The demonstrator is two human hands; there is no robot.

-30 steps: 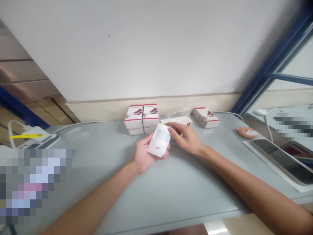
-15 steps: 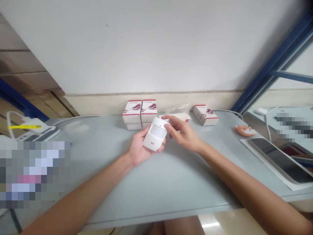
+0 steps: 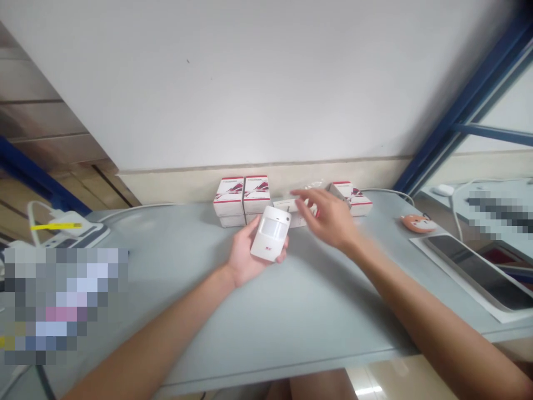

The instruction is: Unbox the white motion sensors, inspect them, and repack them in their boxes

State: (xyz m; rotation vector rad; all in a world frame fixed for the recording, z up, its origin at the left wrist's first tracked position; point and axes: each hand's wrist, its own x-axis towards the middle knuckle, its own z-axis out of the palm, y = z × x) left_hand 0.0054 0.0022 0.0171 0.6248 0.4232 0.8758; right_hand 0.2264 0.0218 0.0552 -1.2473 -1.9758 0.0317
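Note:
A white motion sensor (image 3: 270, 234) with a pale lens window, a small red mark and a short antenna at its top right corner rests in my left hand (image 3: 245, 258), whose fingers wrap round its sides and back. It is tilted slightly, its front towards me. My right hand (image 3: 331, 219) hovers to the right of the sensor, apart from it, with its fingers stretched out and nothing in them. Behind that hand, partly hidden by it, lies a white and red box (image 3: 284, 204) with clear plastic wrap (image 3: 314, 184) at its back.
Stacked red and white boxes (image 3: 230, 191) stand against the wall, left of centre. Another such box (image 3: 360, 207) is at the right. An orange and white animal-shaped item (image 3: 417, 223) and a dark flat panel (image 3: 474, 269) lie further right. A power strip (image 3: 75, 233) with cables is at the left.
My right hand has let go of the sensor's top corner and moved right, its fingers opening out. The antenna now shows. My left hand still holds the sensor.

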